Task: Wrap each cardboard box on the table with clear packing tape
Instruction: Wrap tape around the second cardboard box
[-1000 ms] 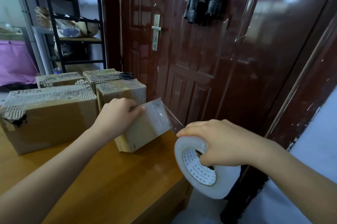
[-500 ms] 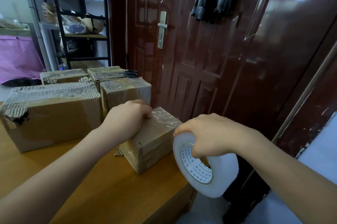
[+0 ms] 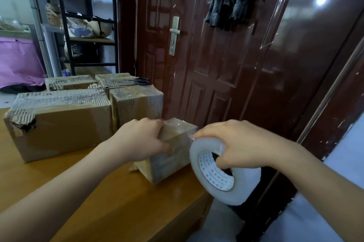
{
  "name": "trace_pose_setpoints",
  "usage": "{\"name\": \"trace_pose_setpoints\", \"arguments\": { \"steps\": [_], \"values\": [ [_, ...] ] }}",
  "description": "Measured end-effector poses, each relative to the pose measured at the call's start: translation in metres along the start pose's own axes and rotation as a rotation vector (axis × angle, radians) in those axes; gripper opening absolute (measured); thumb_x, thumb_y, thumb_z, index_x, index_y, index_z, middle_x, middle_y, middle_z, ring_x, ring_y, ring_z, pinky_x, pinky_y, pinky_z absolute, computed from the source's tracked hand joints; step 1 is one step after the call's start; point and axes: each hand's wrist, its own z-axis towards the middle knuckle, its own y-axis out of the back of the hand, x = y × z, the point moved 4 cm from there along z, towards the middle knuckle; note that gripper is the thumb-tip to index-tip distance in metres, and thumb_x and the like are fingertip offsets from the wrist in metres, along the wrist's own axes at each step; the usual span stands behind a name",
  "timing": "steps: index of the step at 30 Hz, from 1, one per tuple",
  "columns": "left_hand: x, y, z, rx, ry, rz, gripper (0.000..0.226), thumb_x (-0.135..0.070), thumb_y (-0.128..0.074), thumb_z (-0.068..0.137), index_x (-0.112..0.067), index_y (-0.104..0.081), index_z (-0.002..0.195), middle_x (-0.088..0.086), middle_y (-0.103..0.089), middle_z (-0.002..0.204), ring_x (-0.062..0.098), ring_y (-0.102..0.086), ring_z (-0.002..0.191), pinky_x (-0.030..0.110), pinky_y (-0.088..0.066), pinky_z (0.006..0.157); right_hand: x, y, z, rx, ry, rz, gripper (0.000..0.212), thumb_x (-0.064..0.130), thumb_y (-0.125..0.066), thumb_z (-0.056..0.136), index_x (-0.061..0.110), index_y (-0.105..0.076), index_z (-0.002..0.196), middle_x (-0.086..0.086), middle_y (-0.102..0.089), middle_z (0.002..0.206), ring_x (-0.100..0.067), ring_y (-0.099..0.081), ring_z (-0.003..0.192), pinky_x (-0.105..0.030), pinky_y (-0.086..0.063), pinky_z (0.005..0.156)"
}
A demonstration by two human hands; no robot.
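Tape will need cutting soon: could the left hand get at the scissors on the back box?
Probably, once freed: the scissors lie uncovered atop the back box, but the left hand currently holds the small box.

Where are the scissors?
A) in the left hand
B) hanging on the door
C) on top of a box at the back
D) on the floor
C: the black-handled scissors lie on top of a cardboard box at the back, away from both hands.

Small cardboard box (image 3: 173, 153) tilted on bench edge, partly taped, glossy. Clear tape roll (image 3: 222, 174) upright just right of it. Four taped boxes (image 3: 65, 121) grouped behind-left.
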Motion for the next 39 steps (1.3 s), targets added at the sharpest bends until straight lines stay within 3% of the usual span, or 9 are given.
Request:
{"name": "trace_pose_setpoints", "arguments": {
  "steps": [5, 10, 16, 20, 24, 27, 29, 32, 39],
  "values": [
    [0.015, 0.005, 0.005, 0.171, 0.065, -0.661, 0.051, -0.051, -0.075, 0.070, -0.022, -0.062, 0.110, -0.001, -0.065, 0.105, 0.015, -0.065, 0.093, 0.035, -0.054, 0.085, 0.003, 0.039, 0.004, -0.133, 0.000, 0.138, 0.074, 0.023, -0.071, 0.076, 0.045, -0.040, 0.140, 0.016, -0.050, 0.133, 0.014, -0.053, 0.071, -0.018, -0.044, 0.068],
    [0.026, 0.000, 0.013, 0.170, 0.113, -0.978, 0.040, -0.031, -0.075, 0.080, -0.018, -0.058, 0.114, 0.002, -0.068, 0.102, 0.014, -0.070, 0.078, 0.020, -0.051, 0.060, 0.002, 0.062, 0.036, -0.512, -0.054, 0.268, 0.036, 0.029, -0.075, 0.077, 0.025, -0.063, 0.110, 0.010, -0.055, 0.109, -0.009, -0.055, 0.099, -0.026, -0.044, 0.078],
    [0.016, 0.002, 0.017, -0.528, -0.312, -0.010, 0.013, -0.013, -0.064, 0.089, -0.021, -0.067, 0.098, -0.001, -0.061, 0.102, 0.022, -0.059, 0.094, 0.038, -0.049, 0.077, 0.007, 0.083, 0.073, -0.891, -0.067, 0.423, 0.022, 0.028, -0.063, 0.089, 0.014, -0.066, 0.072, 0.007, -0.065, 0.078, -0.011, -0.061, 0.079, -0.029, -0.048, 0.071],
    [0.016, 0.004, 0.014, -0.314, -0.212, 0.114, 0.057, -0.066, -0.035, 0.085, -0.026, -0.068, 0.110, -0.009, -0.066, 0.113, 0.015, -0.063, 0.101, 0.035, -0.055, 0.077, 0.010, 0.086, 0.086, -1.138, -0.115, 0.409, 0.046, 0.024, -0.055, 0.092, 0.014, -0.041, 0.050, 0.003, -0.041, 0.051, -0.012, -0.041, 0.049, -0.026, -0.029, 0.048],
    [0.016, -0.015, 0.007, -0.151, -0.171, 0.245, 0.106, -0.081, -0.004, 0.065, -0.024, -0.037, 0.148, -0.007, -0.035, 0.155, 0.018, -0.032, 0.143, 0.039, -0.034, 0.113, 0.009, 0.067, 0.092, -1.152, -0.134, 0.492, 0.048, 0.023, -0.052, 0.092, 0.014, -0.039, 0.046, 0.003, -0.037, 0.042, -0.014, -0.036, 0.040, -0.027, -0.025, 0.046],
    [0.016, -0.028, 0.009, -0.244, -0.128, 0.285, 0.089, -0.068, -0.013, 0.080, -0.013, -0.049, 0.141, 0.007, -0.050, 0.144, 0.030, -0.046, 0.134, 0.050, -0.039, 0.106, 0.009, 0.051, 0.080, -1.284, -0.057, 0.503, 0.040, 0.022, -0.050, 0.090, 0.010, -0.058, 0.053, -0.002, -0.062, 0.059, -0.016, -0.059, 0.057, -0.029, -0.043, 0.051],
    [0.016, -0.032, 0.011, -0.344, -0.144, 0.295, 0.071, -0.059, -0.028, 0.088, -0.009, -0.068, 0.119, 0.011, -0.068, 0.120, 0.033, -0.064, 0.112, 0.051, -0.052, 0.088, 0.009, 0.033, 0.073, -1.334, 0.010, 0.487, 0.032, 0.022, -0.047, 0.090, 0.010, -0.076, 0.085, -0.003, -0.074, 0.091, -0.017, -0.067, 0.088, -0.029, -0.053, 0.077],
    [0.014, -0.033, 0.012, -0.397, -0.139, 0.295, 0.065, -0.054, -0.033, 0.089, -0.007, -0.071, 0.111, 0.012, -0.071, 0.112, 0.034, -0.068, 0.104, 0.051, -0.055, 0.081, 0.010, 0.004, 0.070, -1.366, 0.061, 0.307, 0.045, 0.024, -0.044, 0.088, 0.007, -0.064, 0.125, -0.005, -0.065, 0.125, -0.021, -0.054, 0.122, -0.033, -0.038, 0.104],
    [0.015, -0.035, 0.013, -0.398, -0.112, 0.309, 0.066, -0.054, -0.032, 0.089, -0.005, -0.071, 0.111, 0.014, -0.071, 0.111, 0.035, -0.068, 0.103, 0.051, -0.055, 0.081, 0.017, -0.037, 0.067, -1.415, 0.025, 0.294, 0.065, 0.016, -0.062, 0.085, 0.012, -0.032, 0.142, -0.008, -0.039, 0.148, -0.031, -0.040, 0.132, -0.019, -0.022, 0.113]
  ]
}}
